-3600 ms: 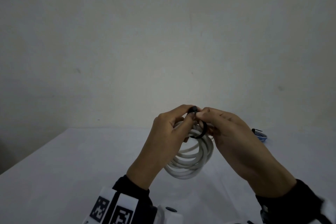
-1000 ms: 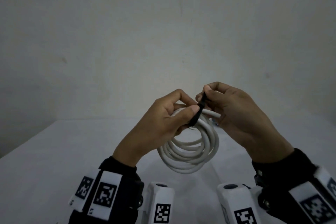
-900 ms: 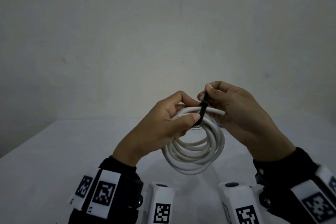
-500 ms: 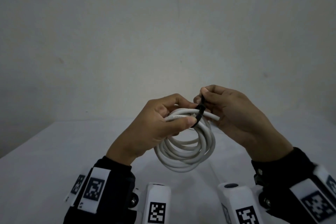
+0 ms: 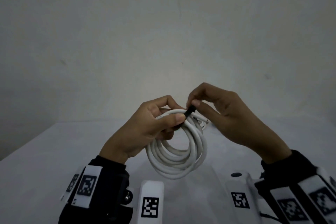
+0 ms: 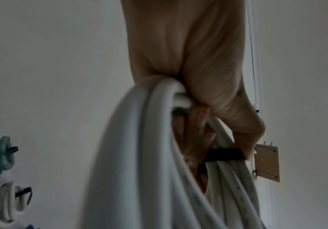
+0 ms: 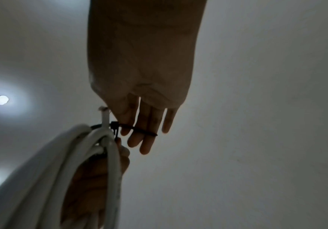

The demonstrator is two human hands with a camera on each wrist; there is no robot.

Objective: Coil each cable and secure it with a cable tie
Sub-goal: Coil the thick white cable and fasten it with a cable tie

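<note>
White tabletop against a plain wall, dim light. White cable coil held in the air above it. Left hand grips the top of the coil, thumb pressing the turns together. Right hand pinches the black cable tie at the bundle; other fingers spread. Risks: tie looks not fully cinched, so if the left grip eases the turns can spring loose; the free cable end sticks out and may escape the loop.

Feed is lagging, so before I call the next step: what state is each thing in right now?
white cable: coiled, held off the table.
black cable tie: wrapped around the coil's top, tail sticking out.
left hand: grips the coil.
right hand: pinches the tie.
second white cable: coiled, tied, lying apart.
</note>
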